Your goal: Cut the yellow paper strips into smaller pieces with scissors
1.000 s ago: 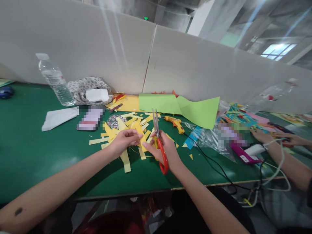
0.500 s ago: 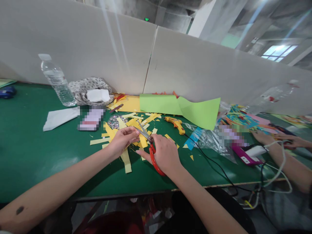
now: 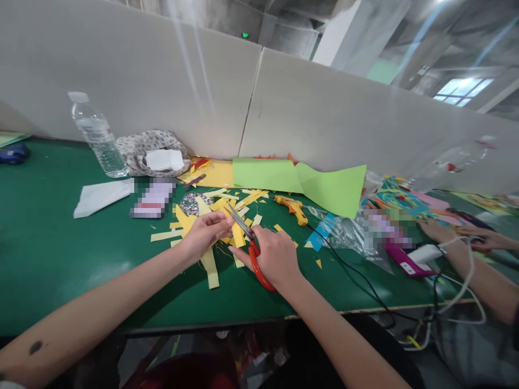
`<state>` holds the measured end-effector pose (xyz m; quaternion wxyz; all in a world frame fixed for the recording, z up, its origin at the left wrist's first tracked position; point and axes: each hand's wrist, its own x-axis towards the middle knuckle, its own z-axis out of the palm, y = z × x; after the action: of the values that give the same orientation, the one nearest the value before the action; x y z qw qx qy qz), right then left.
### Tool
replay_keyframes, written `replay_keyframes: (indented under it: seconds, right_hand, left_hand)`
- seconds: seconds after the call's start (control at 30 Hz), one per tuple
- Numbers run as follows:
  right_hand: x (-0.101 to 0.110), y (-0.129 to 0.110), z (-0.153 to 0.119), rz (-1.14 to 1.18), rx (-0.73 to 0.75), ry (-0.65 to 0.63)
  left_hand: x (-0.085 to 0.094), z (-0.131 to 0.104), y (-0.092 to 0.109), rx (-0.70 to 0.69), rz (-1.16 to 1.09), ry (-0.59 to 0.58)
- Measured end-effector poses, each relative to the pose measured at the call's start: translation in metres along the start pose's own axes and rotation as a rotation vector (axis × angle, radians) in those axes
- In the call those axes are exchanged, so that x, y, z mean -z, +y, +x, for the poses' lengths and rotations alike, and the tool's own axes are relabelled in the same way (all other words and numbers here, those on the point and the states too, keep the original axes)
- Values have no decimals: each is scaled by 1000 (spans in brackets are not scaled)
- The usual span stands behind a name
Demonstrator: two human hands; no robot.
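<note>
My right hand point(image 3: 278, 256) is wrapped round the red handles of a pair of scissors point(image 3: 259, 268), whose metal blades point up and left toward my other hand. My left hand point(image 3: 208, 232) is closed in a pinch beside the blade tips; what it pinches is too small to make out. Yellow and pale yellow paper strips point(image 3: 210, 268) lie scattered under and around both hands. Just behind my left hand is a round patch of small shiny pieces point(image 3: 192, 203).
A yellow glue gun point(image 3: 292, 208) with a black cord lies right of the strips. Green paper point(image 3: 267, 174) stands behind. At left are a water bottle point(image 3: 99, 136), patterned cloth point(image 3: 135, 146) and phone point(image 3: 156, 199). Another person's hands point(image 3: 440, 231) work near a magenta power strip point(image 3: 405, 263).
The scissor blades look slightly more closed together near my left fingertips. Both hands stay in nearly the same place, and the whole view has shifted very little.
</note>
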<state>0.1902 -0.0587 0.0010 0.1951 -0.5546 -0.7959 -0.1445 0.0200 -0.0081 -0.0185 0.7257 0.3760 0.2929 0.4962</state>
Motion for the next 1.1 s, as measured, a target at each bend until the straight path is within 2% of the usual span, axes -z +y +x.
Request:
replay_keyframes:
  seconds: [0.73, 0.93, 1.1]
  right_hand:
    - [-3, 11, 5, -99, 57, 52]
    - [0, 13, 4, -134, 61, 49]
    - [-1, 12, 3, -117, 59, 40]
  left_hand:
    - [0, 1, 4, 80, -16, 49]
    - [-1, 1, 5, -36, -8, 95]
    - [0, 1, 6, -80, -1, 114]
